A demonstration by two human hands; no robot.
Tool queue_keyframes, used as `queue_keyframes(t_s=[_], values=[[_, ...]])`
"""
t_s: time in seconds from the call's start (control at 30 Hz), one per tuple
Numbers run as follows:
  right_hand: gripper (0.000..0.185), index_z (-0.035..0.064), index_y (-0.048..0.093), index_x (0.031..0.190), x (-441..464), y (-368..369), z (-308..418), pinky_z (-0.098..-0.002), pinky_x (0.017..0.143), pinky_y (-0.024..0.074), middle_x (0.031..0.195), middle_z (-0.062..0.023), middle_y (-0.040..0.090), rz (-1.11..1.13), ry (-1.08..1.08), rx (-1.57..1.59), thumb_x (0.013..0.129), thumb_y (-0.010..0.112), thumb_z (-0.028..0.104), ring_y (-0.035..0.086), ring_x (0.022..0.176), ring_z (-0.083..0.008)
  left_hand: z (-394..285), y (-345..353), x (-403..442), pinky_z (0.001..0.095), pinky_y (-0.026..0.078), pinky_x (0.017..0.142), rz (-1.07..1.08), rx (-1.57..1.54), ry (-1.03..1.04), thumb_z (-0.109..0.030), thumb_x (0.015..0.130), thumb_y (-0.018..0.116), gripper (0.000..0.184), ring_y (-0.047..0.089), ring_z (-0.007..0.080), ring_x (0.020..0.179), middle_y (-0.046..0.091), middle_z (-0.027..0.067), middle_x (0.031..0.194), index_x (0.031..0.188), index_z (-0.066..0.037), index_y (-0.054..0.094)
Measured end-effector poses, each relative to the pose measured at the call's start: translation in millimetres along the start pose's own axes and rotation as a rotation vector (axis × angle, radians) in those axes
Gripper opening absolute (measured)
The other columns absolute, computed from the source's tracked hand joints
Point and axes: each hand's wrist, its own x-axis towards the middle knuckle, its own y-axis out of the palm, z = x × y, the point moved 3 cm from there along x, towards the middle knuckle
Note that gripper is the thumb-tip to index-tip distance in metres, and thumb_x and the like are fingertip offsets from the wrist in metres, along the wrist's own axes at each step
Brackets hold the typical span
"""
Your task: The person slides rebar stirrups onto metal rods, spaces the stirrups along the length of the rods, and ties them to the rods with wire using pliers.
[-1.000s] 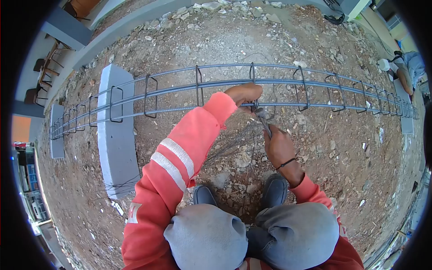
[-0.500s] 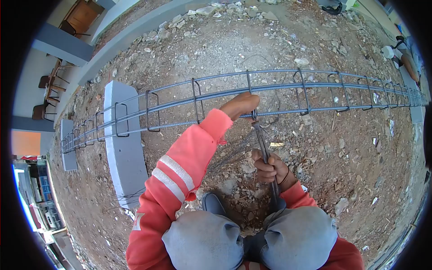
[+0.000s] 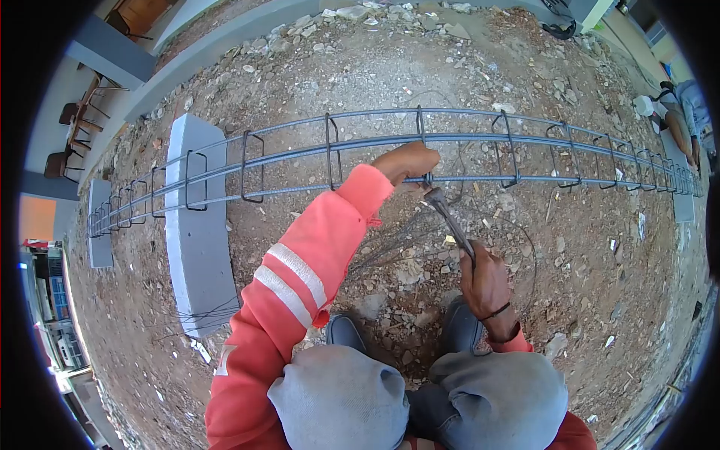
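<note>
A long rebar cage [image 3: 289,154] with square stirrups runs across the view. My left hand [image 3: 407,161] is closed at the cage beside a stirrup; its fingertips are hidden, so what they grip cannot be made out. My right hand [image 3: 486,279] is wrapped round the handles of dark metal pincers [image 3: 448,219]. The jaws of the pincers point up and left, close to the lower bar, just below my left hand. Thin dark tie wires [image 3: 390,241] lie below the cage near the pincers.
A grey block [image 3: 196,247] supports the cage at the left, with wires [image 3: 214,313] across its lower end. Another block [image 3: 100,232] stands farther left. A person [image 3: 673,120] is by the cage's far right end. Stony ground [image 3: 585,262] surrounds my feet.
Half a second ago the pincers stood more upright with my right hand lower; now they slant and the hand has moved up and right. My left hand stays at the same stirrup.
</note>
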Motion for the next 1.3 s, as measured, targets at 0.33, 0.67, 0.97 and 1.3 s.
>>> queue_keyframes(t_s=[0.33,0.67,0.97,1.3], values=[[0.047,0.0010,0.043,0.123,-2.5,53.2,-21.1,-0.0375,0.057,0.0497,0.081,-0.0110,0.059,0.548,0.190,1.020,0.083,0.064,0.011,0.060,0.063,-0.0259,21.9,0.3,42.4,0.0339,0.048,0.071,0.022,0.030,0.094,-0.016,0.080,0.052,0.029,0.062,0.0218,0.083,0.068,0.0143,0.090,0.093,0.005,0.068],[0.042,-0.0051,0.048,0.123,-0.2,-4.3,-0.6,-0.0518,0.080,0.0493,0.102,-0.0310,0.061,0.011,-0.059,-0.013,0.083,0.051,0.008,0.060,0.091,-0.0478,9.4,1.7,16.4,0.0407,0.044,0.070,-0.083,0.130,0.075,-0.014,0.075,0.057,0.026,0.056,0.0218,0.081,0.064,0.0141,0.086,0.087,0.006,0.068],[0.032,0.0004,0.059,0.076,19.2,55.4,-15.6,-0.0505,0.060,0.0474,0.064,-0.0205,0.060,-0.075,0.172,0.008,0.087,0.065,0.030,0.060,0.063,-0.0423,13.2,1.9,18.8,0.0420,0.044,0.074,-0.057,0.102,0.078,-0.014,0.075,0.057,0.027,0.057,0.0254,0.088,0.064,0.0185,0.095,0.091,0.004,0.069],[0.033,0.0017,0.058,0.075,30.9,86.7,-38.2,-0.0433,0.047,0.0402,0.056,-0.0138,0.054,-0.127,0.076,0.256,0.085,0.069,0.030,0.053,0.049,-0.0316,25.7,3.4,36.4,0.0395,0.043,0.068,-0.098,0.140,0.079,-0.016,0.072,0.065,0.022,0.056,0.0217,0.080,0.066,0.0133,0.088,0.084,0.002,0.067]])
